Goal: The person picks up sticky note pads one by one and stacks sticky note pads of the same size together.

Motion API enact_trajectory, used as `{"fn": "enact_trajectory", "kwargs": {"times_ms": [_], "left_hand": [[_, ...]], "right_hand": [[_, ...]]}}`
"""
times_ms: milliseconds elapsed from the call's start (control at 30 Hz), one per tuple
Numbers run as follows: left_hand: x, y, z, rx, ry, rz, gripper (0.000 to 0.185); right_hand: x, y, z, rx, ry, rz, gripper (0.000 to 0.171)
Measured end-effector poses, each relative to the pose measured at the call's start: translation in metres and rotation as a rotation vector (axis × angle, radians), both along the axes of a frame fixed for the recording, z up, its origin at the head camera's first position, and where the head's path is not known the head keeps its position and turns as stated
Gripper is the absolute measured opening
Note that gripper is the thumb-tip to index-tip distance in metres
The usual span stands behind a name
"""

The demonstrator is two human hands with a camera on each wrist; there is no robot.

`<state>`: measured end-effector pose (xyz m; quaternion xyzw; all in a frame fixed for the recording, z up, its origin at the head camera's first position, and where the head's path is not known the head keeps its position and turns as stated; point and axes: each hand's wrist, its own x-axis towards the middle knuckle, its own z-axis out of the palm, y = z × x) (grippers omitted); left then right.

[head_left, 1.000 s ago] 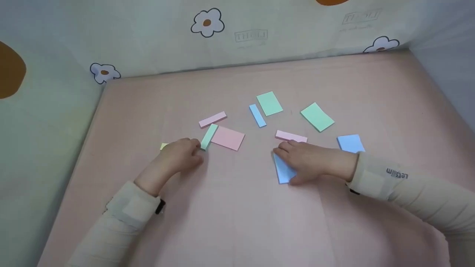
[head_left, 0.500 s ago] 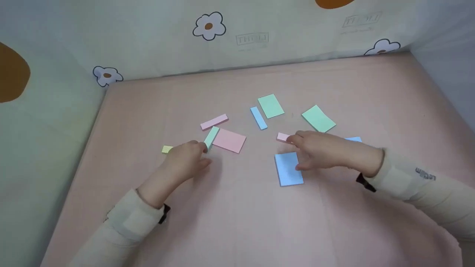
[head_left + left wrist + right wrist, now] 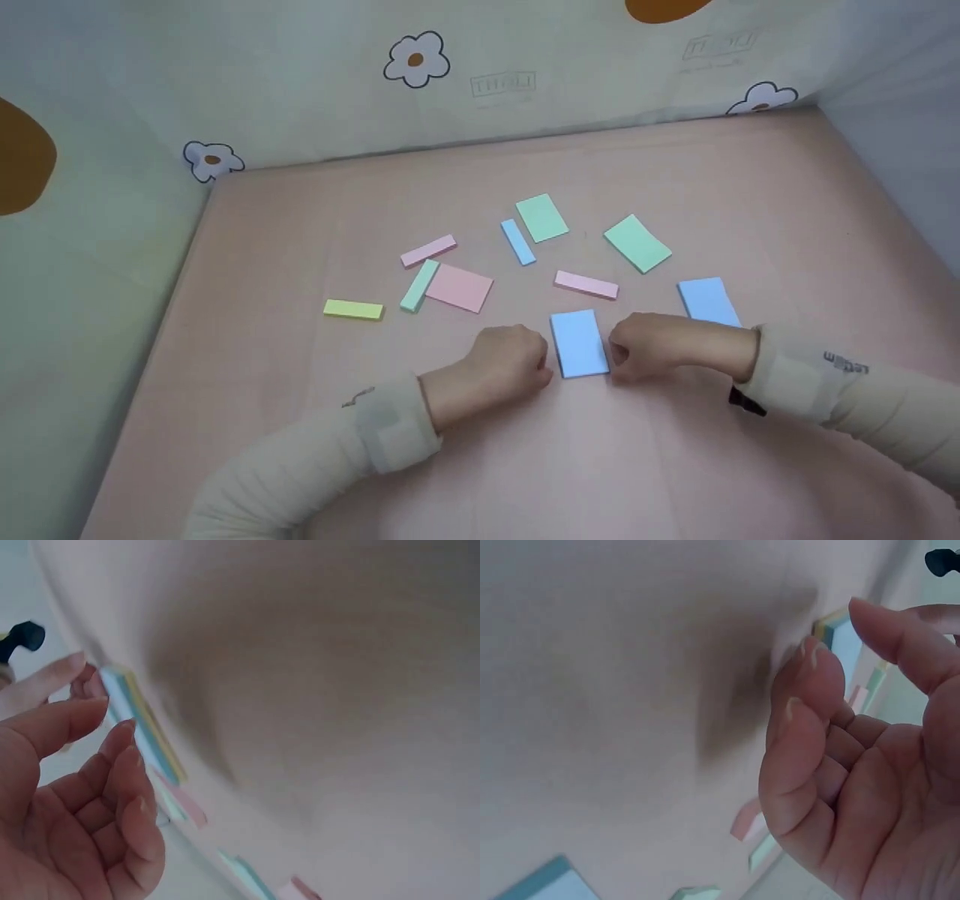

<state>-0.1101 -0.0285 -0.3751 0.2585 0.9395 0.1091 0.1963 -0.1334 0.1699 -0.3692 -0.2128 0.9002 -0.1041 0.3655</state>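
Pink cloth-covered counter [image 3: 300,450], pads of sticky notes scattered across the middle. Both hands flank one wide light-blue rectangular sticky-note pad [image 3: 578,343], near centre. Left hand [image 3: 510,360] at its left edge, right hand [image 3: 649,349] at its right edge; fingers curled inward on both, fingertips at or just beside the pad's sides. Whether they actually pinch it, cannot tell; the pad lies flat, not yet lifted.

Judgement: early stage. Nothing looks stacked or grouped; the rest lie loose.

The pad: flat, thin stack, square corners, long side running near-to-far. Wrist views show a yellowish layer along its edge.

Second blue pad [image 3: 707,300] lies right; a narrow pink strip pad [image 3: 586,285] just beyond.
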Motion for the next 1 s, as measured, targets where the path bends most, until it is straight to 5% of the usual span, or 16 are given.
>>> {"fn": "enact_trajectory", "kwargs": {"times_ms": [367, 1000], "left_hand": [[0.005, 0.019, -0.014, -0.071, 0.23, -0.165, 0.019], [0.007, 0.02, -0.017, -0.104, 0.306, -0.202, 0.02]], "right_hand": [[0.005, 0.001, -0.007, -0.072, 0.066, 0.009, 0.012], [0.008, -0.002, -0.012, -0.088, 0.091, -0.058, 0.013]]}}
